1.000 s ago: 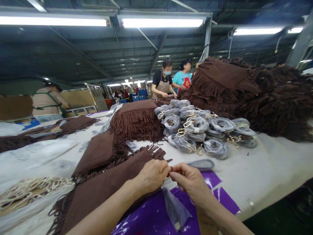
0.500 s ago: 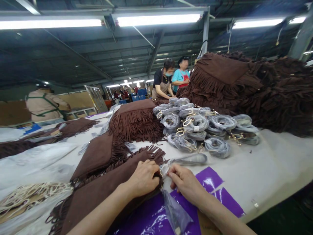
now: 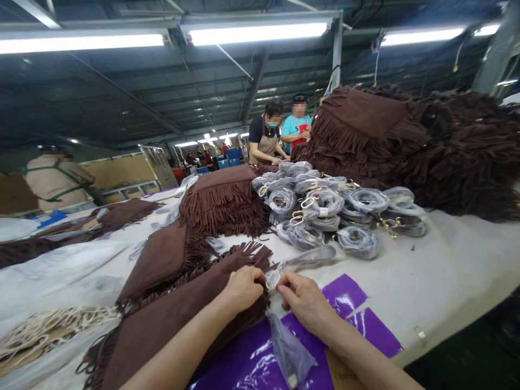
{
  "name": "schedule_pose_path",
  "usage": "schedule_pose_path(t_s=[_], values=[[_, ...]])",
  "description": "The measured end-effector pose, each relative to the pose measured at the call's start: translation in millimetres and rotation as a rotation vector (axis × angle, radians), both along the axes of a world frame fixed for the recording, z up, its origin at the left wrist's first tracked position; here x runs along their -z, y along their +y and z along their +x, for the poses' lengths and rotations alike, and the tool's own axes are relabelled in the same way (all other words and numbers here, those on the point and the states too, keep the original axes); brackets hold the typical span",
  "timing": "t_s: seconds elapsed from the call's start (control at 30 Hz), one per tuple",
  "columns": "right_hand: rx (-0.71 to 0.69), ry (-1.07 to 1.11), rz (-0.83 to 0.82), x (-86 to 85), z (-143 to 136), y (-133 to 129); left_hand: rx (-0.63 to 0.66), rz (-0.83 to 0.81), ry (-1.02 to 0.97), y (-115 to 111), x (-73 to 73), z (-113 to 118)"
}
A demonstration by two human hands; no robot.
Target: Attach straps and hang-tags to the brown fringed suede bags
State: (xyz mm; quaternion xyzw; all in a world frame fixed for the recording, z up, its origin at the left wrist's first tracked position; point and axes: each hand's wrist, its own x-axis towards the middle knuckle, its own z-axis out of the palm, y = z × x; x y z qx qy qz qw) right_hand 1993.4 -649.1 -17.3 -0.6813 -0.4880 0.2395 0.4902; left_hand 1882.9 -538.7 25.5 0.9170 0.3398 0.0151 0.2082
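Note:
My left hand (image 3: 244, 287) is closed at the right edge of a brown fringed bag (image 3: 182, 314), its fingertips on a metal clasp (image 3: 271, 280). Facing it, my right hand (image 3: 303, 298) pinches the same clasp and clear plastic around it. From there a plastic-wrapped strap (image 3: 309, 257) stretches back to the right. A translucent plastic piece (image 3: 290, 346) hangs below my hands over purple glossy sheeting (image 3: 247, 357). Exactly how the clasp joins the bag is hidden by my fingers.
Coiled wrapped straps (image 3: 323, 203) are heaped behind my hands. Stacked fringed bags (image 3: 223, 187) and a large brown pile (image 3: 365, 114) stand beyond. White cords (image 3: 52, 330) lie at left. Several people work across the table (image 3: 459, 260).
The view has shifted slightly. Both hands remain at the clasp, which now shows more clearly between the fingertips. The person at far left has moved further left.

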Motion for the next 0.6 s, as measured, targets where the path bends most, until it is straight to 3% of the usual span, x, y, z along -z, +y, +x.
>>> schedule_pose_path(t_s=[0.17, 0.43, 0.6], values=[[0.021, -0.025, 0.016, 0.8, -1, -1, -0.016, -0.064, -0.019, 1, 1.9, 3], [0.032, -0.016, 0.024, 1.2, -3, 0, -0.034, 0.132, -0.029, -16, 4.0, 10], [0.017, 0.039, 0.064, 3.2, -1, -2, -0.079, 0.08, -0.078, -6, 4.1, 12]])
